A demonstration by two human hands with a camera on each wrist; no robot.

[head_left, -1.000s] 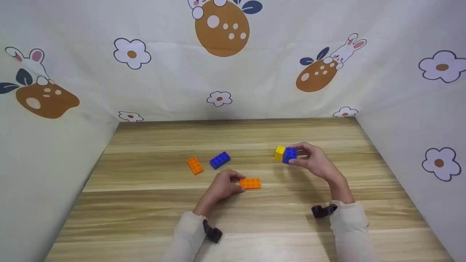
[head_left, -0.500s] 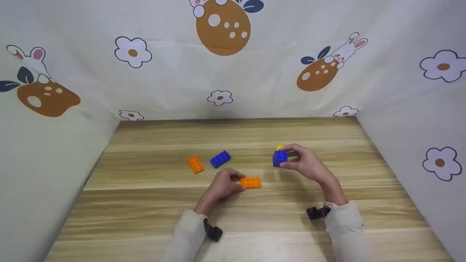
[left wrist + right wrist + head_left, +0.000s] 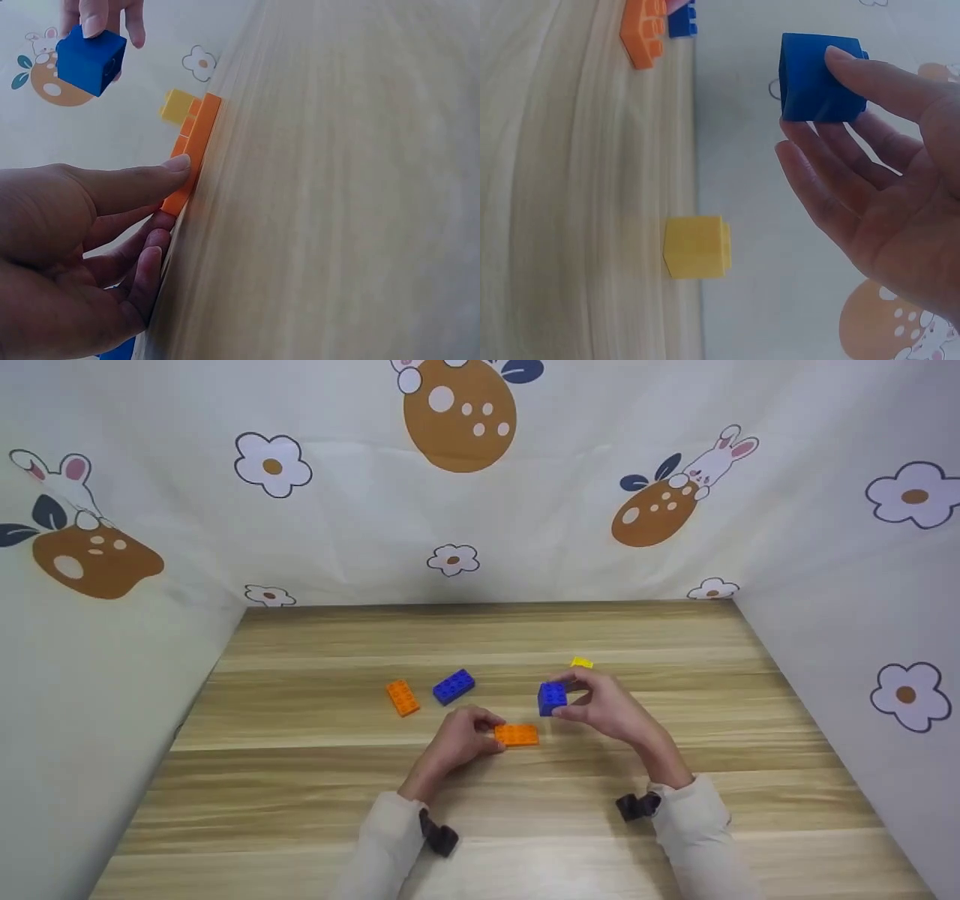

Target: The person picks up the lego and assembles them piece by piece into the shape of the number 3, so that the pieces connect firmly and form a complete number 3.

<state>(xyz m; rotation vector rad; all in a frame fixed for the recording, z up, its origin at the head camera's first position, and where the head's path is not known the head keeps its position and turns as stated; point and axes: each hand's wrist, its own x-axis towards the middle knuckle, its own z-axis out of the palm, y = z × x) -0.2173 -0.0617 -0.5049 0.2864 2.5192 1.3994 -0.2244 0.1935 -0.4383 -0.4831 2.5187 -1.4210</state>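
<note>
My left hand (image 3: 459, 738) pinches the left end of a flat orange toy brick (image 3: 517, 735) that lies on the table. In the left wrist view the thumb presses one long side of that orange brick (image 3: 193, 154), with fingers on the other side. My right hand (image 3: 611, 709) holds a square blue toy brick (image 3: 553, 699) between thumb and fingers, up off the table. The right wrist view shows this blue brick (image 3: 821, 79) with its studs turned toward the palm side. A yellow brick (image 3: 582, 662) stands behind the right hand, mostly hidden in the head view.
Another flat orange brick (image 3: 403, 697) and a longer blue brick (image 3: 454, 687) lie left of the hands on the wood-grain table (image 3: 300, 810). A cloth (image 3: 360, 510) printed with rabbits and flowers walls the table at the back and both sides.
My right hand has carried the blue brick left and toward me, away from the yellow brick. The left hand keeps its hold on the orange brick in the same place.
</note>
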